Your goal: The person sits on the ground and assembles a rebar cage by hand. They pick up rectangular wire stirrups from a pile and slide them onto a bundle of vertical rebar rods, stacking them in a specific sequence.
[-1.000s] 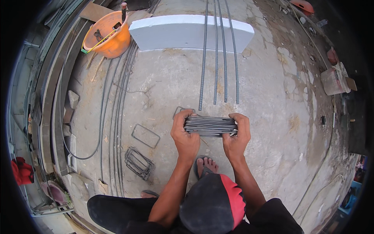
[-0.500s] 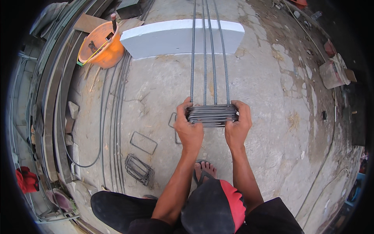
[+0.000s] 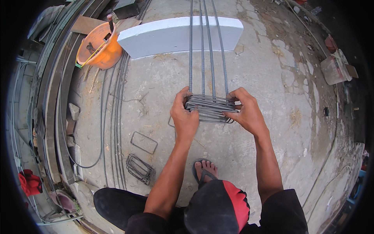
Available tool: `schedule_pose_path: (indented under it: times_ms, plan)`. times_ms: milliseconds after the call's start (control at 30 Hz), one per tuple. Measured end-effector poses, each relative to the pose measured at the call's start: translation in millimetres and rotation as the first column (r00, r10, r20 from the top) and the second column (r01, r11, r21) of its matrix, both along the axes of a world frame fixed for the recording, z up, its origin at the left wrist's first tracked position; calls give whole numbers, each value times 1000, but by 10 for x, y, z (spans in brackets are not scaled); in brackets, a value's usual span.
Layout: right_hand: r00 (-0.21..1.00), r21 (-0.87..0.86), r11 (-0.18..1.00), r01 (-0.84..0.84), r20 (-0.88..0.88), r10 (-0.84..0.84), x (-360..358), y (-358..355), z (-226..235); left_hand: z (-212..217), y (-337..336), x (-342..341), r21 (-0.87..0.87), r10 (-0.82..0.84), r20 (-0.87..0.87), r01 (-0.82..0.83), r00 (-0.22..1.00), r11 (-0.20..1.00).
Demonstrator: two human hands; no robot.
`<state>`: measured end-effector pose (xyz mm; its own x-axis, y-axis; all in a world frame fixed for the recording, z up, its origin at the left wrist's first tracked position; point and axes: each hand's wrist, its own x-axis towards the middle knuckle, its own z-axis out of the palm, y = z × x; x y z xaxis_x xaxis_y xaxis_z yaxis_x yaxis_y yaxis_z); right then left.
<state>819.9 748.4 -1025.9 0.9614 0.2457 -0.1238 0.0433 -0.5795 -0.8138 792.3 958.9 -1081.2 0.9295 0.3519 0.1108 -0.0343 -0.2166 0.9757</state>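
A bunched stack of rectangular steel stirrups sits around the near ends of several long ribbed rebars. My left hand is closed on the stack's left end, thumb at the near side and fingers at the far side. At the right end, my right hand grips the stirrups between thumb and bent fingers. The stack is tilted and fanned apart a little, its right side lower. On the concrete to the left lie one loose stirrup and a small pile of stirrups. Another is partly hidden behind my left hand.
A white foam block stands under the rebars farther off. An orange bucket with tools is at the far left, beside timber planks and long rods on the floor. A whitish bucket stands at the right.
Both hands and the stirrup stack have moved slightly away from me. My right hand has turned, its elbow swinging outward, and the once even stack is now tilted and spread.
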Motion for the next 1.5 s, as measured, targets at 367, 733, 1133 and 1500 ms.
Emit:
schedule_pose_path:
  times_ms: [367,733,1133,1500]
  plan:
    - [993,100,994,37,107,-48,51,23,-108,-146,92,-18,41,-63,60,61,996,997]
    - [976,209,958,197,-137,-171,22,-118,-456,4,360,102,115,-312,-87,321,946,940]
    - [951,220,932,289,-177,-254,-109,-49,-322,164,419,165,16,-356,-394,394,847,919]
    - [817,234,802,549,53,-574,-491,584,-985,-48,369,116,-88,-303,-308,290,902,953]
